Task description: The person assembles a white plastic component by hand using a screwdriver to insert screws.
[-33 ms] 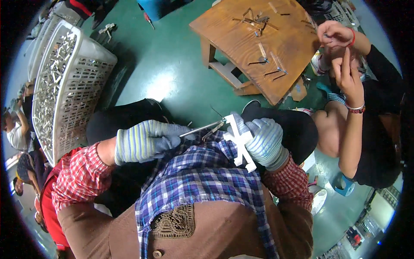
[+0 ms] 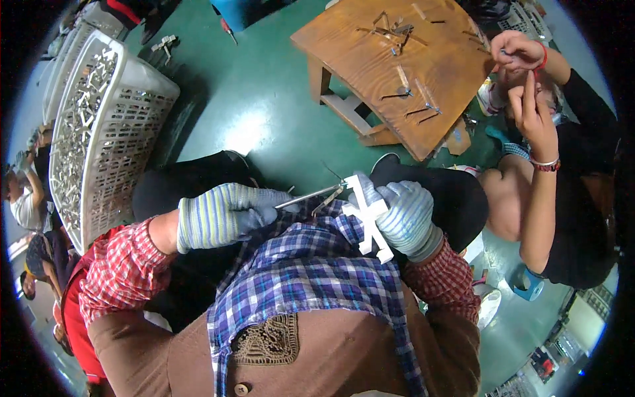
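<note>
My left hand (image 2: 228, 215), in a striped knit glove, is closed round the end of a thin metal rod (image 2: 309, 197), its grip hidden by my fingers. The rod slants up to the right, its tip at the upper end of a white branched bracket (image 2: 366, 215). My right hand (image 2: 408, 215), gloved too, is closed on that bracket from the right side. A thin metal strip (image 2: 327, 202) hangs beside the rod's tip, above the blue checked apron (image 2: 311, 255) on my lap. Whether the tip touches the bracket is hard to make out.
A wooden table (image 2: 357, 63) ahead bears several small metal parts (image 2: 397, 33). At left stands a white slatted basket (image 2: 132, 109) full of small metal pieces. A co-worker's hands (image 2: 536, 119) are raised at the right. A screwdriver (image 2: 227, 30) lies on the green floor.
</note>
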